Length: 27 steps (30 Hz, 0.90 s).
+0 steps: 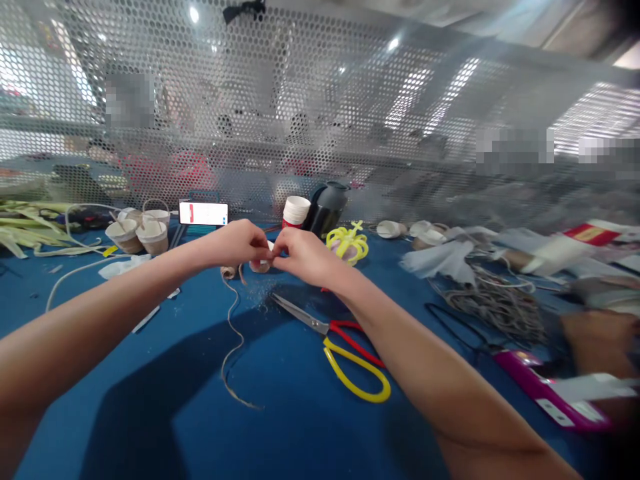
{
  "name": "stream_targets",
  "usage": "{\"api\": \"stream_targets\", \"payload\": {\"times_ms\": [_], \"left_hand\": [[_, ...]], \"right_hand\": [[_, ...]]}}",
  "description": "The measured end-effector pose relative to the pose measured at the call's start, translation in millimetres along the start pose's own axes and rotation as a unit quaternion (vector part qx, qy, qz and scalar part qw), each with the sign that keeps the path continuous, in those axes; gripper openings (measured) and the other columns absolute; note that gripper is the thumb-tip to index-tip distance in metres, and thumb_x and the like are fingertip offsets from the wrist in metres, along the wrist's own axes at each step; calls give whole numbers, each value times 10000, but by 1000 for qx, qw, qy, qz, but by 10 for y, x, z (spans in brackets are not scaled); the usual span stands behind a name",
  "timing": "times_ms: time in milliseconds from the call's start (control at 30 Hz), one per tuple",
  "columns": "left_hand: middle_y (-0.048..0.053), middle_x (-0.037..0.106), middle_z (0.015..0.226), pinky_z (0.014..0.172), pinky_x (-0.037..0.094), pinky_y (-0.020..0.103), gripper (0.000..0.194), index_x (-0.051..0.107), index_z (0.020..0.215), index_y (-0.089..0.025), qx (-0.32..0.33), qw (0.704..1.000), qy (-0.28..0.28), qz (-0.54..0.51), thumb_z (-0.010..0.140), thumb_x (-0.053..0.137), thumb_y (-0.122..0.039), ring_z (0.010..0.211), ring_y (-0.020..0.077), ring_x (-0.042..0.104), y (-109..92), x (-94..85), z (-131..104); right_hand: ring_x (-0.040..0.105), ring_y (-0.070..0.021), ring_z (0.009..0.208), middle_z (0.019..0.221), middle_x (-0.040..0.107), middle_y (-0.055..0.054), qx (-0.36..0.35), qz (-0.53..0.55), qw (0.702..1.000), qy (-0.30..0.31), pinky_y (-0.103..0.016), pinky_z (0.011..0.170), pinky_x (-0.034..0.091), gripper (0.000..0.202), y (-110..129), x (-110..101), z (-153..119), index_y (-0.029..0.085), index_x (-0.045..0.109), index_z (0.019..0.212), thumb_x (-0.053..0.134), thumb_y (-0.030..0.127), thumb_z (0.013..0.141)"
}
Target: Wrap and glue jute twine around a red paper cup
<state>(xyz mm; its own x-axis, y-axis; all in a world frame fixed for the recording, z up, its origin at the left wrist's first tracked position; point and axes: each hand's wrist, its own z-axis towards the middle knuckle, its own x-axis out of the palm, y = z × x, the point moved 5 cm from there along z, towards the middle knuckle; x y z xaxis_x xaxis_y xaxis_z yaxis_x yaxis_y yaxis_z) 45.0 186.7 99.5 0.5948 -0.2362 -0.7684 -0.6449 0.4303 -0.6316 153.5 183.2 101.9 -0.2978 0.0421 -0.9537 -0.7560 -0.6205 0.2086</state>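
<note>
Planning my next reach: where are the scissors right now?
In the head view, the scissors lie open on the blue table, right of the loose twine, blades toward the hands.

Left hand (246, 241) and right hand (303, 252) pinching small pale item (261, 265), open scissors (325, 329) on blue table (210, 427), twine (233, 333) lying loose, phone (203, 213) upright, perforated metal screen (250, 87) behind.

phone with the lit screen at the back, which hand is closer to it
Left. The left hand is just right of the phone and slightly lower in view; the right hand is farther right, beyond the left one.
</note>
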Motion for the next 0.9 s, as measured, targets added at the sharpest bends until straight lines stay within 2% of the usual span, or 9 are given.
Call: {"api": "stream_targets", "payload": {"times_ms": [133,267,367,533,733,900], "left_hand": [[22,631,649,526,346,227,271,673,746,-129,1,998,-59,4,680,583,-376,590,139,519,71,-158,5],[9,600,618,504,333,222,259,655,724,-123,-29,994,-56,-85,683,577,-366,538,109,463,240,-147,-41],[-9,566,583,478,319,212,211,623,672,-127,-20,993,-43,-111,674,572,-332,501,89,432,325,-87,-38],[-20,536,557,498,336,218,175,585,631,-139,-5,996,-54,-78,686,552,-301,509,95,440,419,-61,79],[-8,575,592,557,369,250,101,606,670,-144,4,994,-113,-14,667,551,-229,575,133,497,500,-109,313],[-3,612,595,565,407,244,109,629,719,-141,2,990,-141,-3,674,553,-205,568,131,540,576,-60,431]], "right_hand": [[512,-119,583,607,598,-25,78,79,994,-19,-235,539,346,98,-204,-18,53,126,667,637,633,200,690],[496,-99,542,600,613,-25,116,152,982,-4,-225,519,353,118,-327,27,76,107,670,653,619,202,700],[500,-94,535,600,622,-22,107,158,982,3,-215,510,360,123,-353,66,103,105,676,663,627,214,694],[545,-109,584,655,656,-29,79,142,987,-7,-212,542,385,152,-384,77,178,121,688,711,596,241,727],[592,-136,673,717,682,-48,82,105,989,-61,-225,626,403,111,-529,113,337,122,696,749,597,165,721],[606,-141,686,733,692,-47,108,105,983,-107,-220,623,420,121,-695,228,415,127,697,760,588,173,734]]}}
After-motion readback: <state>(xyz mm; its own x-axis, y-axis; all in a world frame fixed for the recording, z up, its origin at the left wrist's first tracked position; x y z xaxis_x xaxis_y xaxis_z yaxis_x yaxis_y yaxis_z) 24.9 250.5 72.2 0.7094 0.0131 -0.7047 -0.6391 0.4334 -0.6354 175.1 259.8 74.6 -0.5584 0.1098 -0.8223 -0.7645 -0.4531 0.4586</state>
